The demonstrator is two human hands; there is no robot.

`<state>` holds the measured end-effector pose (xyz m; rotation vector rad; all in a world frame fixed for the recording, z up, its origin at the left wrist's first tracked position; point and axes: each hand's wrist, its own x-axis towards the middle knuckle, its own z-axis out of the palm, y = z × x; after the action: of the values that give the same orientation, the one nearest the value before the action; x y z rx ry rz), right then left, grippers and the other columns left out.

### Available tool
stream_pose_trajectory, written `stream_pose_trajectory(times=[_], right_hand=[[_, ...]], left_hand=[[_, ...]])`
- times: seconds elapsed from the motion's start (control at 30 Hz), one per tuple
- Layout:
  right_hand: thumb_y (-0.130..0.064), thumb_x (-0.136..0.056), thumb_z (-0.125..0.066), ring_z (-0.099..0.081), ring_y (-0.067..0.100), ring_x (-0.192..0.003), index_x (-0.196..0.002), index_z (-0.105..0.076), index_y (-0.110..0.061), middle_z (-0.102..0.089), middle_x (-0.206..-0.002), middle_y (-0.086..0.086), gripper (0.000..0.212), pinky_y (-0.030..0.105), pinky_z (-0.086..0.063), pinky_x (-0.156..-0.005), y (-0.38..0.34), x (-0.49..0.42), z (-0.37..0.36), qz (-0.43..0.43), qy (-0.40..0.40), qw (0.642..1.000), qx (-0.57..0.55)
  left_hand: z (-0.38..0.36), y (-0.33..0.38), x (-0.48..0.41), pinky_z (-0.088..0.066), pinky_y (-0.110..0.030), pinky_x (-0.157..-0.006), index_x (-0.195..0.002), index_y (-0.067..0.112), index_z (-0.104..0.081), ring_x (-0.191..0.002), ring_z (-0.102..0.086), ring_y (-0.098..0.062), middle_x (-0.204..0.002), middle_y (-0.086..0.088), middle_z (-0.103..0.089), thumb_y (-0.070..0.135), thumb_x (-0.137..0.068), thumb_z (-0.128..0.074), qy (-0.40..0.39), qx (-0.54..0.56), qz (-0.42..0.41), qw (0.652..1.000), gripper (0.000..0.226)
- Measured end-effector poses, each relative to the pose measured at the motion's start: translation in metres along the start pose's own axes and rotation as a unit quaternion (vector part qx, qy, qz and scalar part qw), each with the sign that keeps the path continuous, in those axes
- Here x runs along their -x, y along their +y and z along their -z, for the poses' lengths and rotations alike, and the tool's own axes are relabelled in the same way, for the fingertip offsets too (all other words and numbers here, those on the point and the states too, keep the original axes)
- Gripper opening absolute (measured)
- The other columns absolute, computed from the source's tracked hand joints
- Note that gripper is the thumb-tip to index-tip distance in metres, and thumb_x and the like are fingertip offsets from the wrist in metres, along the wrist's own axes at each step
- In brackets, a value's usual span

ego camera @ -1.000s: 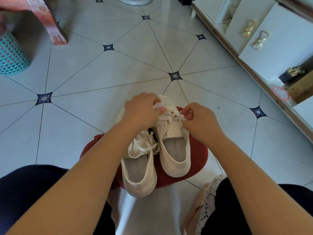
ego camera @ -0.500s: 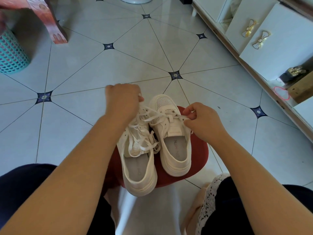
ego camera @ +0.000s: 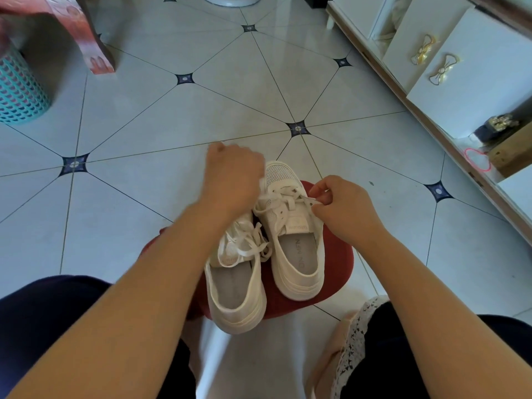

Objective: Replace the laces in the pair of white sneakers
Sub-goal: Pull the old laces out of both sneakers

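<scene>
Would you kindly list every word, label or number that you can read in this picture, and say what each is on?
"MIN": grey print on the insole of the right sneaker; only roughly legible, and the letters beside it are unclear.
Right tongue label: too blurred to read.
Left tongue label, on the left sneaker: too blurred to read.
No other text shows.

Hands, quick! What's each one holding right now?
Left hand: closed, seemingly gripping the lace of one sneaker; grip mostly hidden.
Right hand: closed, pinching that lace between thumb and fingers.
</scene>
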<state>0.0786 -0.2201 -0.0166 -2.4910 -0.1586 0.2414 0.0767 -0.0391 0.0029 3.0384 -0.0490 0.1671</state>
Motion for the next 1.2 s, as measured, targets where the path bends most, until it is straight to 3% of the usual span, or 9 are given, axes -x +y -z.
stream_pose_trajectory(times=[0.1,0.17,0.3,0.53,0.7,0.87,0.97,1.1,1.2], right_hand=[[-0.006,-0.079,-0.057,-0.048,-0.002,-0.068,-0.088,-0.056,-0.025,-0.05,-0.073,-0.018,0.021,0.007,-0.03,-0.053,0.001,-0.001,-0.001,0.001,0.002,1.0,-0.001],[-0.005,-0.08,-0.057,-0.048,-0.002,-0.068,-0.087,-0.055,-0.026,-0.049,-0.072,-0.019,0.022,0.008,-0.031,-0.053,-0.001,-0.002,-0.003,0.006,0.002,1.0,0.003],[-0.006,-0.079,-0.057,-0.048,-0.002,-0.068,-0.087,-0.055,-0.026,-0.049,-0.073,-0.019,0.022,0.009,-0.031,-0.053,-0.001,-0.002,-0.003,0.013,0.007,1.0,0.008],[-0.007,-0.08,-0.057,-0.05,-0.001,-0.069,-0.085,-0.054,-0.027,-0.053,-0.075,-0.016,0.021,0.009,-0.032,-0.054,0.001,-0.001,-0.005,0.019,0.005,1.0,0.009],[-0.009,-0.08,-0.058,-0.049,-0.001,-0.068,-0.083,-0.055,-0.028,-0.053,-0.074,-0.016,0.02,0.009,-0.032,-0.054,0.003,-0.002,-0.003,0.01,0.004,1.0,0.001],[-0.007,-0.08,-0.058,-0.05,-0.001,-0.068,-0.083,-0.056,-0.027,-0.053,-0.074,-0.018,0.02,0.008,-0.034,-0.055,0.002,-0.003,-0.004,0.01,0.008,1.0,0.004],[-0.008,-0.08,-0.059,-0.05,-0.001,-0.068,-0.085,-0.057,-0.026,-0.051,-0.073,-0.02,0.019,0.009,-0.034,-0.054,0.002,-0.003,-0.005,0.012,0.012,1.0,0.01],[-0.013,-0.08,-0.06,-0.047,0.0,-0.061,-0.084,-0.062,-0.023,-0.049,-0.065,-0.017,0.012,0.011,-0.032,-0.053,0.004,-0.002,-0.005,0.012,0.016,1.0,0.006],[-0.016,-0.082,-0.06,-0.046,0.002,-0.06,-0.084,-0.063,-0.023,-0.048,-0.064,-0.016,0.008,0.014,-0.032,-0.053,0.005,-0.002,-0.006,0.009,0.014,1.0,0.009]], left_hand=[[0.016,-0.023,-0.003,-0.027,-0.033,-0.087,-0.082,0.025,-0.059,-0.088,-0.055,-0.02,-0.088,0.004,-0.063,0.014,-0.087,-0.053,0.06,0.114,0.056,0.99,0.014],[0.015,-0.016,0.002,-0.03,-0.034,-0.092,-0.083,0.029,-0.059,-0.095,-0.057,-0.018,-0.094,0.007,-0.064,0.03,-0.088,-0.055,0.013,0.175,0.033,0.984,0.007],[-0.015,0.018,0.008,-0.024,-0.036,-0.091,-0.096,0.028,-0.063,-0.099,-0.053,-0.018,-0.095,0.006,-0.063,0.052,-0.08,-0.058,-0.107,0.066,-0.036,0.991,0.03],[-0.021,0.026,0.007,-0.026,-0.034,-0.088,-0.092,0.019,-0.063,-0.083,-0.051,-0.021,-0.086,0.0,-0.062,0.011,-0.085,-0.048,-0.071,0.0,-0.062,0.996,0.018],[0.014,-0.021,0.001,-0.02,-0.034,-0.072,-0.083,0.026,-0.059,-0.076,-0.043,-0.021,-0.076,0.004,-0.048,0.008,-0.082,-0.053,0.091,-0.016,0.051,0.994,0.019],[0.0,-0.008,0.01,-0.028,-0.036,-0.081,-0.099,0.026,-0.061,-0.098,-0.052,-0.025,-0.101,-0.001,-0.058,0.041,-0.089,-0.05,-0.099,0.016,0.03,0.995,0.021],[-0.02,0.022,0.007,-0.028,-0.039,-0.088,-0.104,0.023,-0.061,-0.101,-0.052,-0.023,-0.102,-0.001,-0.059,0.054,-0.083,-0.052,-0.105,0.04,-0.016,0.994,0.038],[-0.029,0.03,0.006,-0.021,-0.032,-0.081,-0.096,0.021,-0.061,-0.092,-0.055,-0.022,-0.09,0.001,-0.061,0.027,-0.09,-0.052,-0.083,0.044,-0.046,0.995,0.012],[-0.024,0.019,0.006,-0.023,-0.033,-0.086,-0.096,0.023,-0.061,-0.084,-0.05,-0.02,-0.084,0.002,-0.056,0.009,-0.085,-0.051,-0.06,0.026,-0.057,0.996,0.02]])
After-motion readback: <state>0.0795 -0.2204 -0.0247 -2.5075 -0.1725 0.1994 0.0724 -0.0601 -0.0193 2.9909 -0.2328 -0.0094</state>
